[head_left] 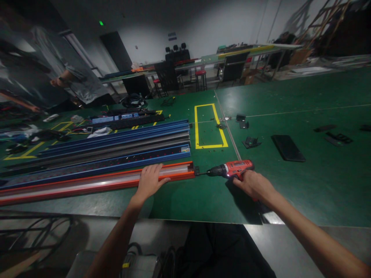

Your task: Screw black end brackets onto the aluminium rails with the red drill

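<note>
My left hand (150,180) is laid over a long orange channel-shaped rail (95,183), its fingers across the top and the thumb against the near side. A small black end piece (197,170) sits at the rail's right end. In my right hand (255,184) is a red and black cordless drill (233,168), lying level with a small light lit on it. The drill's bit points left and reaches the black end piece. Whether a screw is at the bit's tip is too small to make out.
Blue and black rails (162,152) lie behind the orange one. A yellow tape rectangle (196,127) marks the green table (290,185), with small screws inside. Black plastic parts (251,142) and a dark flat phone-like slab (288,147) lie right. People (66,65) stand at the far left.
</note>
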`<action>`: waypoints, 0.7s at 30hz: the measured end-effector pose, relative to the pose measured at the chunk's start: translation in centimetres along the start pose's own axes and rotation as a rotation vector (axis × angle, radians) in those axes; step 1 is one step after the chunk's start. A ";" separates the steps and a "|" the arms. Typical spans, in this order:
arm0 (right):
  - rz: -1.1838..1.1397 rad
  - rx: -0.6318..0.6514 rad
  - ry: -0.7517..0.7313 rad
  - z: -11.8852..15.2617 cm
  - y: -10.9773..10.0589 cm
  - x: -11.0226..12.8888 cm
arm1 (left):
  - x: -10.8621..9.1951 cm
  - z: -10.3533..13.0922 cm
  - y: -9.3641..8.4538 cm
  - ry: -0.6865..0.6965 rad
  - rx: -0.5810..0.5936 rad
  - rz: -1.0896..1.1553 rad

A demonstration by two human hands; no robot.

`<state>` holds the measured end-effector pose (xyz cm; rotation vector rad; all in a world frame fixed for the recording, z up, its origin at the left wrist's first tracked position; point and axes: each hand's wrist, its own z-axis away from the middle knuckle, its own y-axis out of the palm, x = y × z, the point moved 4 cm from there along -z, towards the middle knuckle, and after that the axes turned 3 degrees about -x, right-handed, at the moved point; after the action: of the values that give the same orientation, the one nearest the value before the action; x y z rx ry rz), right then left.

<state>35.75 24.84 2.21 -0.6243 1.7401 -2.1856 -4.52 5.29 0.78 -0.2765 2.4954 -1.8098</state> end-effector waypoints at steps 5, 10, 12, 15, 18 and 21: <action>0.020 -0.027 -0.046 0.1 -0.1 0.1 | 0.0 0.0 0.1 0.007 -0.004 -0.025; -0.001 -0.025 -0.049 0.1 -0.2 0.2 | 0.1 0.1 0.2 0.013 -0.002 -0.042; -0.024 -0.017 -0.029 0.0 -0.1 0.1 | 0.1 0.0 0.1 0.009 0.006 -0.044; -0.031 -0.008 -0.031 0.0 -0.1 0.1 | 0.0 0.0 0.1 0.012 0.019 -0.044; -0.041 0.000 -0.008 0.0 -0.3 0.2 | 0.0 0.0 0.0 0.008 0.016 -0.037; -0.080 0.022 0.051 0.1 -0.5 0.2 | 0.0 0.0 -0.1 -0.002 0.003 -0.022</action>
<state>35.67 24.75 2.74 -0.6498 1.7420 -2.2902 -4.51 5.28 0.87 -0.3062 2.4980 -1.8200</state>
